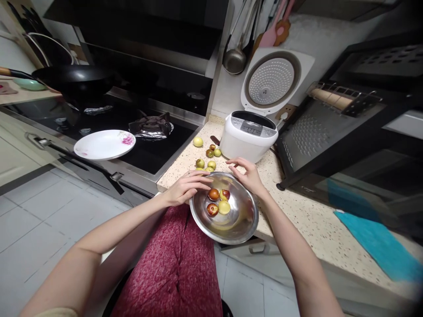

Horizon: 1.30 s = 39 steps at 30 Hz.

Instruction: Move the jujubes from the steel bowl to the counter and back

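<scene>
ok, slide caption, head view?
Left hand and right hand at a bowl with four fruits, more fruits on the counter beside an open rice cooker.

Head view, forward and down, bowl (pixel 243 210) seemingly near

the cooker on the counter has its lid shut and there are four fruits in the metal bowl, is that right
Not quite: in the head view, the lid of the cooker on the counter stands open, not shut. There are four fruits in the metal bowl.

Silver bowl (pixel 243 211), red-and-yellow fruits (pixel 212 209), pink-flowered plate (pixel 103 145)
</scene>
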### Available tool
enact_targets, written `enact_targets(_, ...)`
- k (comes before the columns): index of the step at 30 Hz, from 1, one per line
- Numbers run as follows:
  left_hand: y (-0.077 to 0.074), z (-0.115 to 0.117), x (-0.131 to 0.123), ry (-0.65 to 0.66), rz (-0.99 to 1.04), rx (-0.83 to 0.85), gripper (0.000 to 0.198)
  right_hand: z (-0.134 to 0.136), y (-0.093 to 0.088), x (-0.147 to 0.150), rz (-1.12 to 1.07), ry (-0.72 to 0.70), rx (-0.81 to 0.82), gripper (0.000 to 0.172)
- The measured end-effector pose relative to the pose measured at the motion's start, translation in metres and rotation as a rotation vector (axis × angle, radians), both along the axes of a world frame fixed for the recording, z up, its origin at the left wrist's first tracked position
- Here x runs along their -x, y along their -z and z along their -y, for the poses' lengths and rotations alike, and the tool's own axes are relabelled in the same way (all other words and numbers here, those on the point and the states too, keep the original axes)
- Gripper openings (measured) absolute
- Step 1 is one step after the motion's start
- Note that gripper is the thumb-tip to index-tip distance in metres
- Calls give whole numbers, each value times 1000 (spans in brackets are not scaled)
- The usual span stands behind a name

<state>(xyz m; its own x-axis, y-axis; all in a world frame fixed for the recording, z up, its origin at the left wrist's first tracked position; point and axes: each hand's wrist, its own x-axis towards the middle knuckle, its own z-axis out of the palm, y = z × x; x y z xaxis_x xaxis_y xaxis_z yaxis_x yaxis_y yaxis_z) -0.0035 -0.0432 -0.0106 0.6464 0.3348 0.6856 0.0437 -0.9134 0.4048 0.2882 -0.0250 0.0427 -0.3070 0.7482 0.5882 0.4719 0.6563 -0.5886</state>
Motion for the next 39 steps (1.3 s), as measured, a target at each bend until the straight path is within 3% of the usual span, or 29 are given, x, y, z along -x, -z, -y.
enact_targets(7,1,-1,2,131,6,-196,62,-38,15,7,59,-56,-11,29)
enact_targets(11,1,-1,1,186,61,-306,53,-48,21,15,137,-220,38,36)
enact_targets(14,1,-1,1,196,78,-302,49,-51,28,19,212,-283,31,40)
enact_targets(20,2,0,0,201,96,-246,52,-45,35,25,245,-216,-35,34)
enact_targets(27,5,0,1,173,82,-253,53,-37,18,4,166,-109,-24,29)
enact_targets(32,5,-1,2,164,91,-282,55,-14,2,-15,38,-80,-17,33)
enact_targets(35,5,-2,3,151,85,-288,54,5,-9,-15,39,-152,17,33)
enact_targets(39,2,-1,3,143,62,-267,53,23,-24,-8,115,-365,144,34)
